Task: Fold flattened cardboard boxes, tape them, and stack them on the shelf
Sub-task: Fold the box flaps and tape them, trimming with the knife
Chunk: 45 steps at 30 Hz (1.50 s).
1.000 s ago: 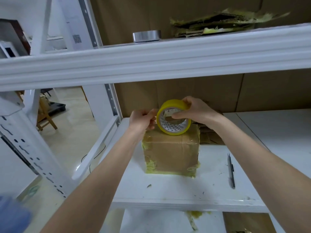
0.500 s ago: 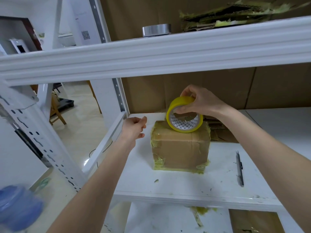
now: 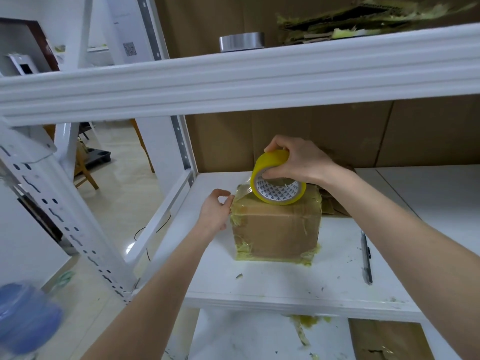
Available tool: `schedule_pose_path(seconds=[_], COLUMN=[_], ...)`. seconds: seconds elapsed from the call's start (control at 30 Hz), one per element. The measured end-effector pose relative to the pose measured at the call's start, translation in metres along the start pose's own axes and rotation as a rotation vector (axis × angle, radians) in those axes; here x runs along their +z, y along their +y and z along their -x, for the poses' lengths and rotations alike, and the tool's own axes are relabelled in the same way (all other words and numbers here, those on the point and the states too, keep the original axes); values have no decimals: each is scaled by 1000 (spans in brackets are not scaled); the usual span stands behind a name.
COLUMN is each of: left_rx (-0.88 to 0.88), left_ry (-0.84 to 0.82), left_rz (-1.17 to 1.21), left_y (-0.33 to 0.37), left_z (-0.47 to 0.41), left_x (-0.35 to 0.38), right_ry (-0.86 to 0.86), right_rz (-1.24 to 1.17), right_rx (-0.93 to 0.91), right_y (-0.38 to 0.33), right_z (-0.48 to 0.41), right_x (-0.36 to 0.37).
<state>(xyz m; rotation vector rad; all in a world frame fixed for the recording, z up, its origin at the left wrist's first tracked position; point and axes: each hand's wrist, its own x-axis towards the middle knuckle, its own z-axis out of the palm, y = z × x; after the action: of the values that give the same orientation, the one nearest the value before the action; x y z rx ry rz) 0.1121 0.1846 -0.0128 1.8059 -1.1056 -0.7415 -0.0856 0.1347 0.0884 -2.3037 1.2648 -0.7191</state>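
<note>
shelf: box sits mid-board | left hand nearer, loose-fingered, thumb at box's top-left edge, gripping nothing | tape roll on edge atop box, strip running left | right hand clasps roll — next pull likely rightward along the top
</note>
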Motion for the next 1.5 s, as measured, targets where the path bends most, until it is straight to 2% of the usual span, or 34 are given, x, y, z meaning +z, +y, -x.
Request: schedule_pose_path(seconds=[0.07, 0.13, 0.17, 0.27, 0.3, 0.33, 0.4, 0.47, 0.6, 0.8, 0.87, 1.0, 1.07, 1.17, 1.27, 1.37, 1.5], left_rx=[-2, -7, 48, 336, 433, 521, 607, 652, 714, 742, 747, 714, 717, 729, 724, 707, 817], left_ry=[-68, -128, -89, 214, 243, 194, -20, -68, 34, -40, -73, -116, -123, -128, -42, 63, 68], left_rz=[-254, -384, -365, -169, -162, -209, -420, -648, -829, -875, -885, -827, -834, -900, -1038, -1137, -1039], left_y=[-8, -26, -30, -18, -7, 5, 18, 13, 4, 6, 7, 6, 6, 11, 18, 36, 42], left_z=[-3, -1, 0, 8, 13, 20, 33, 38, 34, 35, 36, 35, 33, 32, 30, 34, 43], left_x=[-2, -2, -2, -10, -11, -9, 5, 19, 20, 14, 11, 4, 2, 4, 8, 27, 61], right_ry=[20, 20, 21, 20, 18, 16, 1, -40, 25, 64, 46, 125, 78, 32, 83, 208, 315], right_rz=[1, -14, -21, -30, -39, -52, -140, -299, -538, -593, -570, -441, -378, -343, -325, -540, -736], right_rx=[12, 21, 23, 25, 20, 11, 8, 21, 78, 66, 68, 73, 99, 106, 107, 191, 202], right_y=[-1, -1, -1, 1, 2, 3, 7, 13, 34, 39, 39, 43, 48, 52, 58, 71, 85], right_z=[1, 3, 4, 4, 4, 5, 8, 14, 29, 29, 29, 28, 30, 33, 36, 44, 55], right_x=[0, -1, 0, 2, 2, 1, -2, -2, 8, -9, -15, -37, -47, -49, -44, -33, -21])
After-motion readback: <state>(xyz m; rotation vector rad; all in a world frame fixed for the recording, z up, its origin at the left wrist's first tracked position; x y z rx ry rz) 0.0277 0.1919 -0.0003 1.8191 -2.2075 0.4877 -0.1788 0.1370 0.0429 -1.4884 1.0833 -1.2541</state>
